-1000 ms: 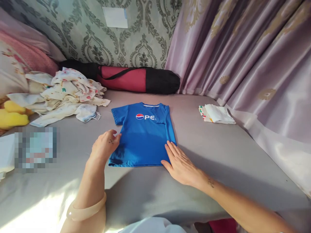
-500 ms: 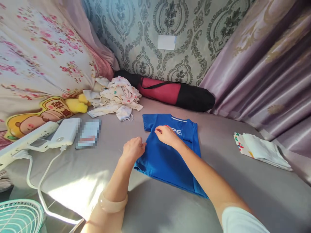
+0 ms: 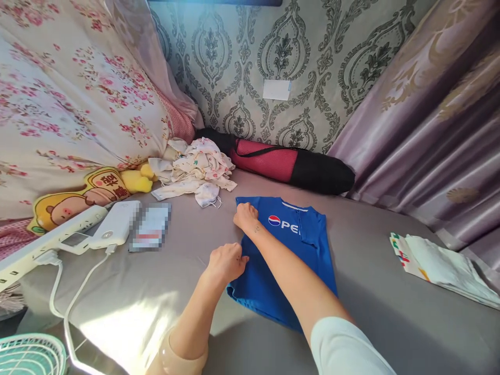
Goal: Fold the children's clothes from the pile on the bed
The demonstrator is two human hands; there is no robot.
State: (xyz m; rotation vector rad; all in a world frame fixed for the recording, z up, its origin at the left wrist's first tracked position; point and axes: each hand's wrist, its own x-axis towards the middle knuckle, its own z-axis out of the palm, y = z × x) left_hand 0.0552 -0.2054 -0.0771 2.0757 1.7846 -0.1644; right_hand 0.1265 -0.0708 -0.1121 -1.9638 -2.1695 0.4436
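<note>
A blue T-shirt (image 3: 273, 281) with a round red, white and blue logo and white letters lies on the grey bed sheet, its collar pointing away from me. Its right side is folded inward, with that sleeve lying over part of the lettering. My left hand (image 3: 226, 263) is closed on the shirt's left side edge, fingertips turned down and partly hidden. Farther up, my right hand (image 3: 246, 216) reaches across the shirt and is closed on the left sleeve, near the shoulder; that forearm covers some of the shirt's middle.
Crumpled light clothes (image 3: 203, 164) and a black and red long bag (image 3: 269, 161) lie by the wall. At left are a plush toy (image 3: 66, 205), power strip (image 3: 27, 258), white power bank (image 3: 115, 224) and blurred phone (image 3: 150, 226). Folded cloth (image 3: 445, 265) lies right.
My right hand has moved from above the shirt's chest to its left sleeve, uncovering the logo. My left hand stays at the left edge. The whole view has shifted slightly.
</note>
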